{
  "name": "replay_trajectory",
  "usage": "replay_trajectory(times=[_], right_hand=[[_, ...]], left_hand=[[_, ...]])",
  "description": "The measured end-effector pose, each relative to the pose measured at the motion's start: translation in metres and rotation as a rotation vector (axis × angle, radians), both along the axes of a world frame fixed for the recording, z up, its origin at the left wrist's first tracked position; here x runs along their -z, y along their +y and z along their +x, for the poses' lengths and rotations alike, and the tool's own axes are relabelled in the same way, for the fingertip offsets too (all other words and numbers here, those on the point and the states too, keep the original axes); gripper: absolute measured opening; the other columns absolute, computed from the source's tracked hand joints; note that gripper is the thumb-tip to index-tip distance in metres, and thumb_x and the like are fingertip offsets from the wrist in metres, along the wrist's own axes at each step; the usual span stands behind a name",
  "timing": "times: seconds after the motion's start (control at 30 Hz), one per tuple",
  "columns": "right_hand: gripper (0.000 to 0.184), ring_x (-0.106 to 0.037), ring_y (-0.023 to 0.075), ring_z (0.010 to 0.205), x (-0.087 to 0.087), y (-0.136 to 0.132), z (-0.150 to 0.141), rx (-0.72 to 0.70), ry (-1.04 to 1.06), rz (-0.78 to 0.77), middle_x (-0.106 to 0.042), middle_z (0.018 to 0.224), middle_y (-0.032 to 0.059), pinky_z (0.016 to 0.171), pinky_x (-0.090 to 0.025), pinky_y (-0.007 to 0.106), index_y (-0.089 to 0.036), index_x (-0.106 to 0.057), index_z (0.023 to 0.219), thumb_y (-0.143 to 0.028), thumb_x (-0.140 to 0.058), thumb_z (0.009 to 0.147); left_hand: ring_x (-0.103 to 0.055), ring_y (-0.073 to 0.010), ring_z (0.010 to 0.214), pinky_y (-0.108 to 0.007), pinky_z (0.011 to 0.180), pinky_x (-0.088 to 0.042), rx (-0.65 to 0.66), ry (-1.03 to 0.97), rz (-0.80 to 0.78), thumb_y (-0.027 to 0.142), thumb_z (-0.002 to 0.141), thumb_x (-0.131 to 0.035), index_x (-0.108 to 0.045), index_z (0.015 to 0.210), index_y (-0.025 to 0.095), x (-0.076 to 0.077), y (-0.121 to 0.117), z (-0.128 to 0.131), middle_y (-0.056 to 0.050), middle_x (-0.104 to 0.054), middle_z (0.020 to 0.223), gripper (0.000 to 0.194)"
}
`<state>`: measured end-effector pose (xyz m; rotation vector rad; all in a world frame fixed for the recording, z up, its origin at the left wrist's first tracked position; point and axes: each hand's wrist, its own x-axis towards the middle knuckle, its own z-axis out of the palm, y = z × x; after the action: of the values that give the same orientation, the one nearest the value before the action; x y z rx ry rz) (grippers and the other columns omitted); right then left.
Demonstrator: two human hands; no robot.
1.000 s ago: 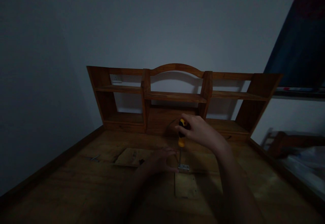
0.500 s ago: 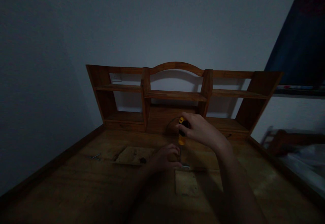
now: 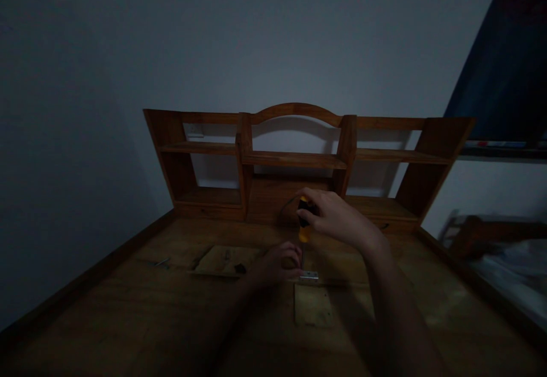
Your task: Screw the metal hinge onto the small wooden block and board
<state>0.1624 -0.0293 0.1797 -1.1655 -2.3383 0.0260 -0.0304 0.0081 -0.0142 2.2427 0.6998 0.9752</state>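
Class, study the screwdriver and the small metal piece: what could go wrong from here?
The screwdriver might slip at the metal piece and jab the left hand, close beside its shaft. A slip could also scratch the wooden desktop. In this dim light, the screwdriver may be hard to aim.

Body, as seen: two bare hands. Right grip point(image 3: 329, 213): slim fingers, smooth rounded back; behind it a bare wrist, narrow, with a small bony bump, then the right forearm point(image 3: 391, 291), bare where lit, lower end lost in shadow. Left grip point(image 3: 277, 265): likewise bare, slim-fingered; arm behind it too dark to read. Nails indistinct.
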Motion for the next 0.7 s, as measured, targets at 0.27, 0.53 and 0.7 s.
replay_trajectory(times=[0.27, 0.53, 0.7], right_hand=[[0.034, -0.063, 0.02, 0.082, 0.001, 0.003, -0.002, -0.02, 0.013, -0.067, -0.068, 0.094, 0.0054, 0.072, -0.042, 0.029, -0.022, -0.058, 0.119, -0.037, -0.062, 0.088], [0.035, -0.063, 0.0188, 0.078, 0.006, 0.009, 0.003, -0.013, 0.064, -0.112, -0.068, 0.088, 0.0022, 0.07, -0.041, 0.027, -0.024, -0.056, 0.119, -0.037, -0.063, 0.088], [0.038, -0.064, 0.0207, 0.083, 0.014, 0.011, 0.003, 0.04, 0.088, -0.056, -0.068, 0.092, 0.0044, 0.073, -0.042, 0.029, -0.022, -0.053, 0.121, -0.044, -0.061, 0.09]], left_hand=[[-0.061, -0.0198, 0.11, -0.034, 0.099, -0.048, 0.008, 0.013, -0.019, 0.039, 0.082, -0.076, -0.069, 0.087, 0.019, 0.005, 0.003, 0.001, -0.007, -0.063, 0.116, 0.022], [-0.062, -0.018, 0.105, -0.032, 0.097, -0.048, 0.041, -0.025, -0.008, 0.039, 0.083, -0.075, -0.069, 0.086, 0.018, 0.004, 0.005, 0.002, -0.007, -0.063, 0.11, 0.022], [-0.062, -0.0177, 0.104, -0.032, 0.097, -0.047, 0.056, -0.031, -0.025, 0.043, 0.083, -0.074, -0.07, 0.086, 0.018, 0.002, 0.003, 0.002, -0.007, -0.063, 0.109, 0.025]])
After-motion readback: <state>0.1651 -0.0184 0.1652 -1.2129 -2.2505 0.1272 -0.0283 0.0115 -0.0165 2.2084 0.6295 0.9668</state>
